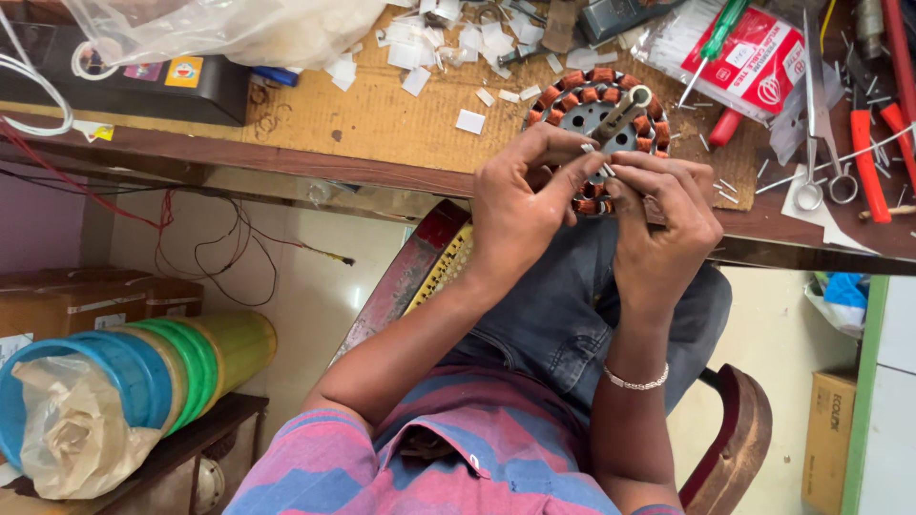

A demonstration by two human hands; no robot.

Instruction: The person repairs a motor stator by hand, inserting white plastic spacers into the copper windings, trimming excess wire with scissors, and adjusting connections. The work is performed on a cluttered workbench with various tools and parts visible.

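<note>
A round metal motor stator point(599, 113) with copper-coloured coils around its rim lies at the near edge of the workbench point(382, 124). My left hand point(520, 205) and my right hand point(660, 224) meet over its near side. The fingertips of both pinch a small white strip point(603, 164) at the coils. A small metal tool point(620, 113) rests across the stator's centre. The stator's near part is hidden behind my fingers.
White paper scraps point(448, 43) litter the bench. Scissors point(822, 143), red-handled tools point(870, 153), a green-handled screwdriver point(714, 43) and a red packet point(754, 62) lie to the right. A black box point(143, 86) and a plastic bag point(239, 29) sit at the left. Stacked coloured tubs point(143, 372) stand below.
</note>
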